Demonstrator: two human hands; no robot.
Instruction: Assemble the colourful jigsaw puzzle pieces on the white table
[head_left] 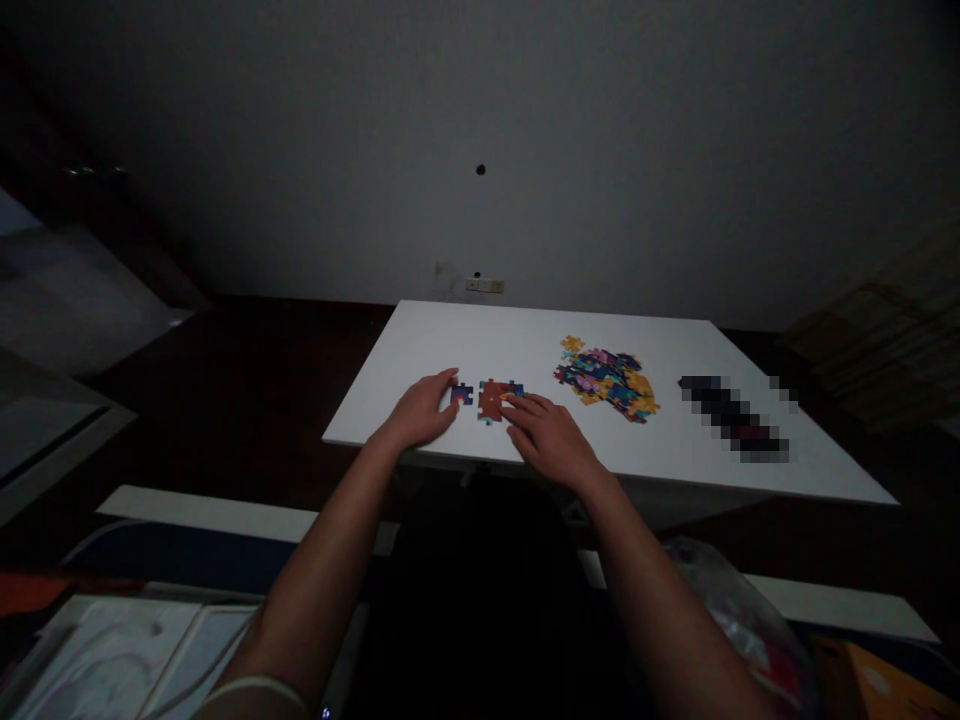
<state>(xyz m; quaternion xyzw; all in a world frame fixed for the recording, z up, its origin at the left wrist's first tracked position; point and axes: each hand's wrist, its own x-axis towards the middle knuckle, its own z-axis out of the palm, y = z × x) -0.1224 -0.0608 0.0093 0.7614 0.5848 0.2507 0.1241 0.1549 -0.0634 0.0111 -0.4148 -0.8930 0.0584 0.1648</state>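
Observation:
On a white table (465, 340) lies a small joined group of puzzle pieces, mostly orange-red (492, 399). A single blue piece (462, 395) rests just left of it. My left hand (421, 410) lies on the table with its fingertips touching the blue piece. The fingers of my right hand (546, 433) are stretched out flat, their tips pressing on the right edge of the joined group. Neither hand is lifting anything.
A heap of loose colourful puzzle pieces (607, 378) lies to the right of my hands. Further right sits a dark blurred-out object (735, 415). The room is dim, with a grey wall (480, 150) behind and clutter (135, 650) below the near table edge.

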